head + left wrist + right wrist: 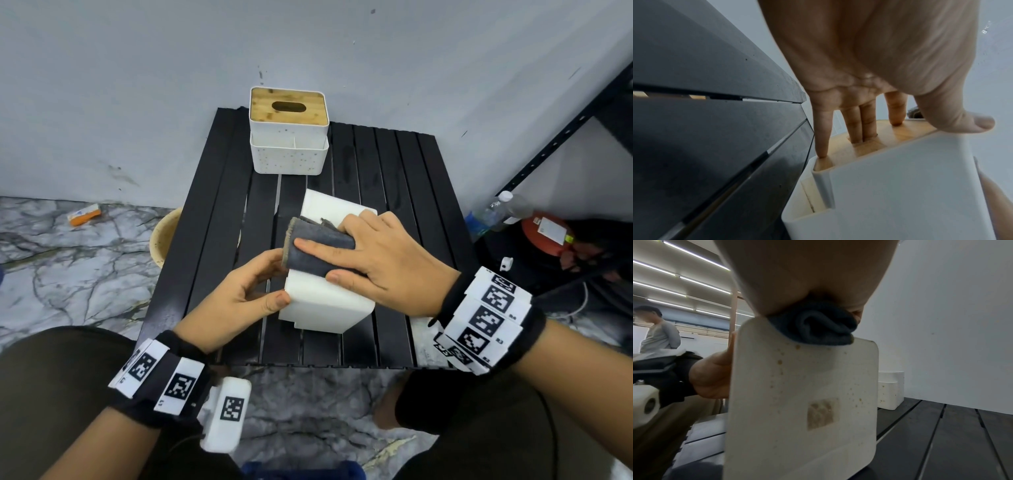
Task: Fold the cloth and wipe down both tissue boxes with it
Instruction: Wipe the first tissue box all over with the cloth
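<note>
A white tissue box (325,301) lies on its side near the front of the black slatted table (394,171). My left hand (274,281) grips it from the left, thumb on the upper edge. Its fingers (824,138) rest on the wooden lid (892,134), two of them in the slot. On top of the box my right hand (318,260) holds a folded dark grey cloth (310,231) pressed down; the cloth (818,327) bunches under the palm above the box's stained white bottom (803,402). A second tissue box (287,137), white with a bamboo lid, stands upright at the back.
A beige basin (164,236) sits under the table's left side. On the floor at right stand a plastic bottle (493,212) and a red container (544,233) by a black metal rack (565,130). Behind the table is a grey wall. A person (659,335) stands far off.
</note>
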